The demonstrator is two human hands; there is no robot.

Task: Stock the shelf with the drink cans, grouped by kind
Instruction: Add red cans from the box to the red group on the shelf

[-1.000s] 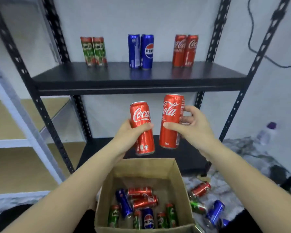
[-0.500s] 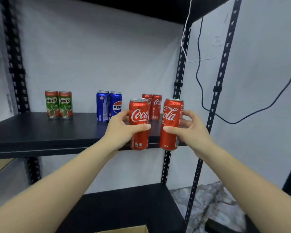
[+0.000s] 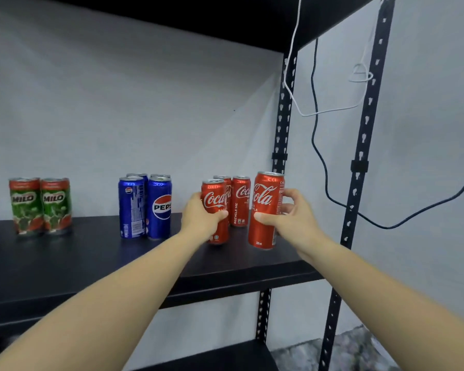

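Both my hands reach over the black shelf (image 3: 91, 263), each holding a red Coca-Cola can. My left hand (image 3: 198, 218) grips the left Coca-Cola can (image 3: 214, 202), whose base is at the shelf surface. My right hand (image 3: 292, 218) grips the right Coca-Cola can (image 3: 265, 210), upright just in front of the two Coca-Cola cans at the back (image 3: 240, 202). Left of them stand several blue Pepsi cans (image 3: 145, 207). Two green Milo cans (image 3: 40, 207) stand at the far left. I cannot tell whether the held cans touch the shelf.
Black perforated uprights (image 3: 359, 167) frame the shelf's right side. A white cable (image 3: 295, 97) and a black cable (image 3: 319, 145) hang by them. Another black shelf board (image 3: 225, 12) is overhead, and a lower one (image 3: 220, 357) below.
Both hands have carried their Coca-Cola cans forward onto the shelf, down in front of the two cans at the back. My view has moved closer to the shelf.
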